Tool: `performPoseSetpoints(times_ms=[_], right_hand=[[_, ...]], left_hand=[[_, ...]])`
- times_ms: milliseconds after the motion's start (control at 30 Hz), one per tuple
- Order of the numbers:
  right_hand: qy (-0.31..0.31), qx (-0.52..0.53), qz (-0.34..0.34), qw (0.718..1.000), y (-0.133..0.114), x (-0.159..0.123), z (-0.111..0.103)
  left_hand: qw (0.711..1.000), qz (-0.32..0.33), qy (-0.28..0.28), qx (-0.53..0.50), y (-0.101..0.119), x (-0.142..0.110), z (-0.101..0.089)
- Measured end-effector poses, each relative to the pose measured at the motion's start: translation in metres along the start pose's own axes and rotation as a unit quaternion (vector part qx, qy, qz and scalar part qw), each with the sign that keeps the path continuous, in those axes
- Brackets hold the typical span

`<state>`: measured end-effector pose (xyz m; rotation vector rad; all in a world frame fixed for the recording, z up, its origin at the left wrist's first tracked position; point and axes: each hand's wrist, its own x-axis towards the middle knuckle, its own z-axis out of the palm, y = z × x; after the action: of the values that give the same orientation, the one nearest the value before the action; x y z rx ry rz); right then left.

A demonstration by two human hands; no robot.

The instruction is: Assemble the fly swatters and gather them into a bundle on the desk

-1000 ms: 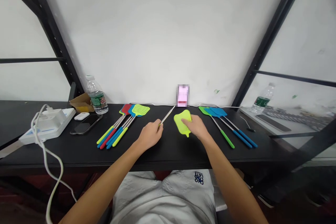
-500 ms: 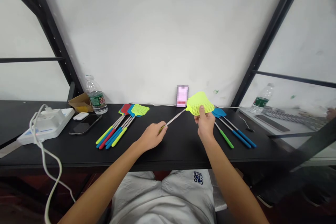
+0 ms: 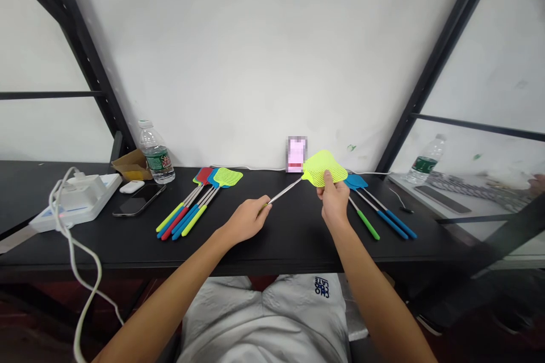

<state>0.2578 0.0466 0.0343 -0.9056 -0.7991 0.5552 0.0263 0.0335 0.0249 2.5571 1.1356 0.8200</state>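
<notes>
A yellow-green fly swatter [image 3: 322, 168] with a thin metal rod is held above the black table [image 3: 281, 238]. My left hand [image 3: 246, 219] is closed around the handle end of the rod. My right hand [image 3: 335, 198] pinches the lower edge of the mesh head, which is lifted near the back wall. A bundle of several swatters [image 3: 196, 199] with yellow, red and blue handles lies to the left. To the right lie three more swatters [image 3: 369, 207] with green and blue handles.
A water bottle [image 3: 155, 153], a cardboard piece [image 3: 131, 165], a white earbud case [image 3: 131, 186], a dark phone [image 3: 137, 202] and a white power strip with cable [image 3: 80, 195] sit at the left. A small upright phone [image 3: 297, 154] leans on the wall. Black frame posts flank the table.
The swatter head lay on the table under my right hand. It has since been joined to the rod and lifted toward the wall, with the rod stretched between both hands.
</notes>
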Motion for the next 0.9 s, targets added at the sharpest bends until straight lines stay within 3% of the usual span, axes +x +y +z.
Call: performPoseSetpoints(times_ms=[900], right_hand=[[-0.04, 0.037, -0.022, 0.998, -0.0038, -0.0061, 0.0035]], left_hand=[[1.0, 0.008, 0.004, -0.002, -0.0028, 0.0002, 0.0002]])
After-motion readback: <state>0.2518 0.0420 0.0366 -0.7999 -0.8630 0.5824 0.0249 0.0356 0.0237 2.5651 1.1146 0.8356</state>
